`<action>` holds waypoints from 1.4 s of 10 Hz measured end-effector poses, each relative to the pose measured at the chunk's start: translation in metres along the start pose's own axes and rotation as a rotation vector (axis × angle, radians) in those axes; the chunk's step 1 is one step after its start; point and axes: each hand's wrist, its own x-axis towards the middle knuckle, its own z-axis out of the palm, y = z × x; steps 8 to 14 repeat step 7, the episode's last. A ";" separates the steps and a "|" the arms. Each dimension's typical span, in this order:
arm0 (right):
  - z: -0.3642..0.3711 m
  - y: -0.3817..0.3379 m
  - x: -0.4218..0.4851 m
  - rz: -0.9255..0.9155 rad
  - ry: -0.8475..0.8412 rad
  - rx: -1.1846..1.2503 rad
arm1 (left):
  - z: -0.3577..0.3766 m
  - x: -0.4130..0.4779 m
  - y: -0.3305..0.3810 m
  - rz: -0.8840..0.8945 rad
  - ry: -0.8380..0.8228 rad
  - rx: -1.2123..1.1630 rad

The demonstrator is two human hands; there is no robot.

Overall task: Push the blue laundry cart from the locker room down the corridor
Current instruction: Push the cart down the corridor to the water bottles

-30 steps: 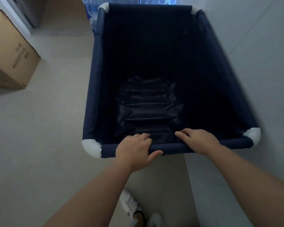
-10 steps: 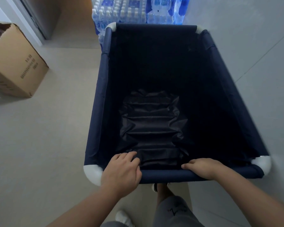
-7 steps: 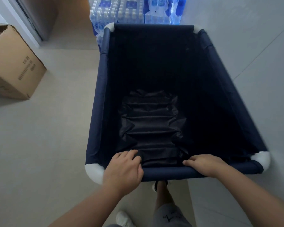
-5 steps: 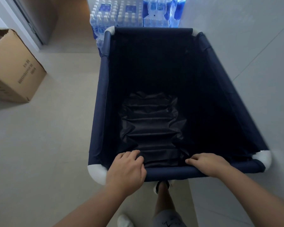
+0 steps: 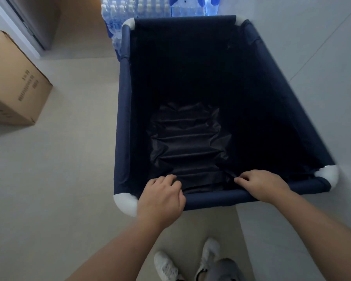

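The blue laundry cart fills the middle of the head view: dark navy fabric on a tube frame with white corner pieces, and nothing inside but its creased black lining. My left hand grips the near rim bar close to the left white corner. My right hand holds the same bar further right, fingers curled over its top. The cart's right side runs close along a grey wall.
Shrink-wrapped packs of water bottles are stacked right beyond the cart's far end. A brown cardboard box sits on the floor at the left. A door frame stands at the far left. Beige floor spreads left of the cart.
The cart has rolled slightly forward, toward the water bottle packs. Both hands have kept their grip on the near bar. My feet have shifted under me.
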 end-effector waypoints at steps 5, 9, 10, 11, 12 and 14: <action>0.005 -0.020 -0.036 -0.022 0.220 0.009 | -0.009 -0.006 0.001 -0.028 -0.016 0.090; 0.012 -0.042 -0.084 -0.080 0.295 0.140 | -0.047 -0.043 0.003 -0.113 -0.011 0.128; 0.012 -0.042 -0.084 -0.080 0.295 0.140 | -0.047 -0.043 0.003 -0.113 -0.011 0.128; 0.012 -0.042 -0.084 -0.080 0.295 0.140 | -0.047 -0.043 0.003 -0.113 -0.011 0.128; 0.012 -0.042 -0.084 -0.080 0.295 0.140 | -0.047 -0.043 0.003 -0.113 -0.011 0.128; 0.012 -0.042 -0.084 -0.080 0.295 0.140 | -0.047 -0.043 0.003 -0.113 -0.011 0.128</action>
